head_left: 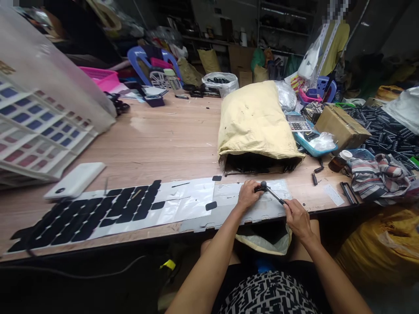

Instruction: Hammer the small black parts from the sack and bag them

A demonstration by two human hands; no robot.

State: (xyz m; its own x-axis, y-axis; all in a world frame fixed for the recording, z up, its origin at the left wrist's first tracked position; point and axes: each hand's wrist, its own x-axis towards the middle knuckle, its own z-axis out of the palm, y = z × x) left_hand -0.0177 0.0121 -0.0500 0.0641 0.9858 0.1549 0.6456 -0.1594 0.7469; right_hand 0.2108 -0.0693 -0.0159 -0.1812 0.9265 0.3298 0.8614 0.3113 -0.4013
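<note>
My left hand is closed at the fingertips on a small black part, mostly hidden by the fingers, over a grey board at the table's front edge. My right hand grips the near end of a small hammer-like tool with a shiny metal shaft and a round black head. That head is right beside the left fingertips; whether it touches the part I cannot tell. Left of the board lies a white sheet bearing rows of black rounded pads. Two loose black pads lie near its right end.
A big yellow sack lies beyond my hands, its dark mouth facing me. A white crate stands at left. A cardboard box, blue tray and striped cloth crowd the right. An open sack hangs below the table edge.
</note>
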